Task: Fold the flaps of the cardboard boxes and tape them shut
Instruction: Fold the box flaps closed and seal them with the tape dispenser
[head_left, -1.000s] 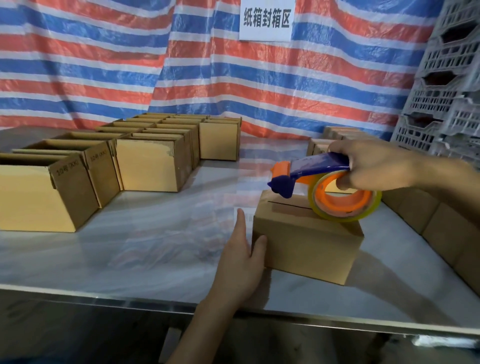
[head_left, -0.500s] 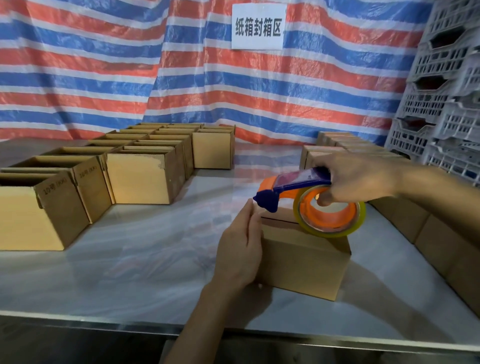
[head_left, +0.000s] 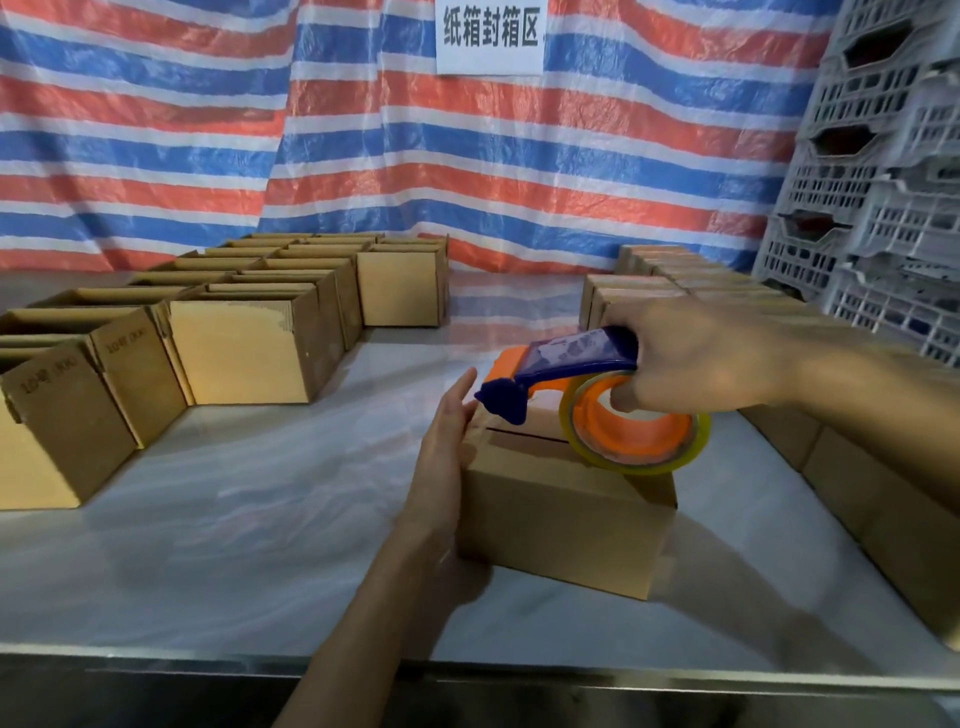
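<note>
Cardboard box (head_left: 561, 525), plain brown, seam open, under right grip (head_left: 696, 361) clamped on tape dispenser (head_left: 571, 358); left grip (head_left: 441, 457) flat against it; sign (head_left: 490, 36) reads 纸箱封箱区.

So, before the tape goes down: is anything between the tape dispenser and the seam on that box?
Nothing lies on the seam. The left hand rests flat on the left end of the box, fingertips just beside the blue nose of the tape dispenser.

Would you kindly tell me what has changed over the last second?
The left hand slid up from the table along the left side of the box, its fingers now reaching the top edge. The right hand still grips the tape dispenser over the box top; the box has not moved.
</note>
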